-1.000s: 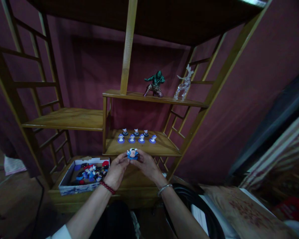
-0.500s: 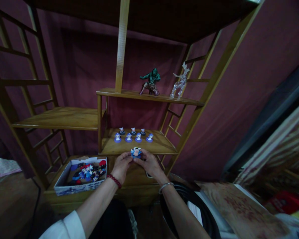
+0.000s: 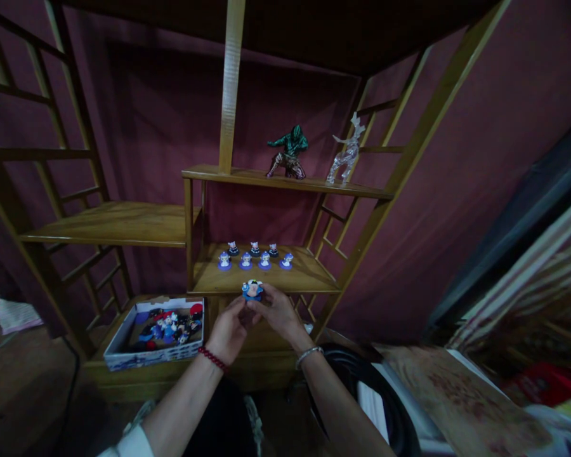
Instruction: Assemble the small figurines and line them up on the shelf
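Holding a small figurine [image 3: 252, 289] in blue, white and peach by its blue base, the right hand [image 3: 282, 315] had its grip clamped on the piece, thumb low and fingers along one side. The left hand [image 3: 229, 330] sat just beside and a little lower, at about 7 o'clock from the piece, its fingers curled; whether their tips touched the base could not be told. The figurine was upright before the front edge of a yellow-brown wooden shelf [image 3: 302, 279]. At 12 o'clock from it, on that shelf, stood a row of four purple-and-white figurines [image 3: 246, 260] on round purple bases, with three smaller white-and-black figurines [image 3: 254, 249] behind. At 8 o'clock lay an open cardboard box [image 3: 155, 357] with blue-and-white sides, holding a jumble of red, blue, black and white figurines [image 3: 169, 327]. Handling a piece this small well seemed to call for a light pinch on the base rather than the moulded body, with the base level and the left fingers close underneath as a catch. Keeping both wrists low also looked wise, so that no knuckle brushed the shelf edge or the standing row. As for writing, the box's sides carried a printed pattern, but no word, label or brand on it could be read, and none showed legibly on the figurines.
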### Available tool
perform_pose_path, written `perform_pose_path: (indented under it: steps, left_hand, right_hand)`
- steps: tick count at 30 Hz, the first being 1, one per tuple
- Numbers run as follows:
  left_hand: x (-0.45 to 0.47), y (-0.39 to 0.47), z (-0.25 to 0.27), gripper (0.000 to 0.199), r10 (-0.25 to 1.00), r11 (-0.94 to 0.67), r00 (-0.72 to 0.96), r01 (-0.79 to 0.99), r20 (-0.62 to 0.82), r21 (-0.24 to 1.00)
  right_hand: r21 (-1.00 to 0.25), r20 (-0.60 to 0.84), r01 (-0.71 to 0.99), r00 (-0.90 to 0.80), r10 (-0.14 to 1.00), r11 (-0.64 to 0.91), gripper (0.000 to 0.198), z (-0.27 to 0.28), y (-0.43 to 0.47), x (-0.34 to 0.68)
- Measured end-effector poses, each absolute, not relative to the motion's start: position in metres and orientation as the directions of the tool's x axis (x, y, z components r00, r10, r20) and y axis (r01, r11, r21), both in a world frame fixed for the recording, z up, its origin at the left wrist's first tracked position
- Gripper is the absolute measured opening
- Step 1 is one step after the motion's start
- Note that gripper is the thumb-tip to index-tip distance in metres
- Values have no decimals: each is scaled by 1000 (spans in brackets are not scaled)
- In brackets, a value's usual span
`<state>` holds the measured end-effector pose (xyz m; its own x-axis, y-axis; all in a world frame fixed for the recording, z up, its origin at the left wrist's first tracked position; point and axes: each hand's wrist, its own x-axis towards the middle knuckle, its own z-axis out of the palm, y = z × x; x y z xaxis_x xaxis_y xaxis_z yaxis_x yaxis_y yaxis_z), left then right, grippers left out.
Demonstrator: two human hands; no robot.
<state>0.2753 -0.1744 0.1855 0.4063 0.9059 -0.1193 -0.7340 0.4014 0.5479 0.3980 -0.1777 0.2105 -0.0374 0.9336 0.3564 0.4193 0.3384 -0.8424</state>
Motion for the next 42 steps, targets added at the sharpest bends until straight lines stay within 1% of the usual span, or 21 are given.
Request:
perform_pose_path:
  steps: [3, 9, 12, 18, 21, 26, 33, 37, 39, 42]
  left_hand:
    - [270, -177, 180, 10, 913, 392, 394, -783, -103, 483]
    - [257, -181, 179, 7, 930, 358, 359, -832, -80, 424]
    - [249, -185, 179, 7, 939, 335, 335, -849, -74, 408]
    - [232, -189, 180, 11, 946, 317, 317, -867, -63, 384]
    - [226, -190, 181, 14, 947, 311, 318, -863, -49, 399]
    - [221, -192, 184, 16, 954, 289, 295, -876, -44, 386]
    - [216, -196, 187, 9, 953, 299, 293, -880, -75, 368]
    - [214, -198, 185, 5, 952, 305, 287, -884, -103, 355]
    - [213, -198, 184, 6, 952, 304, 295, -882, -82, 361]
    - [211, -197, 183, 12, 950, 302, 310, -870, -44, 389]
  right_hand:
    - [-798, 373, 493, -48, 927, 347, 22, 209, -178, 389]
    - [-729, 381, 580, -99, 919, 364, 15, 212, -182, 373]
    - [-704, 393, 595, -130, 910, 389, 15, 217, -185, 367]
    - [-702, 404, 536, -241, 882, 468, 20, 228, -187, 358]
    - [-724, 414, 506, -224, 882, 468, 24, 232, -186, 354]
    - [-730, 389, 512, -234, 891, 454, 23, 237, -185, 347]
    - [-691, 428, 520, -267, 864, 503, 24, 244, -191, 343]
    - [-657, 438, 554, -272, 857, 512, 25, 248, -193, 341]
    - [-666, 422, 552, -276, 863, 502, 24, 249, -193, 340]
    - [-713, 393, 502, -291, 872, 489, 24, 247, -192, 340]
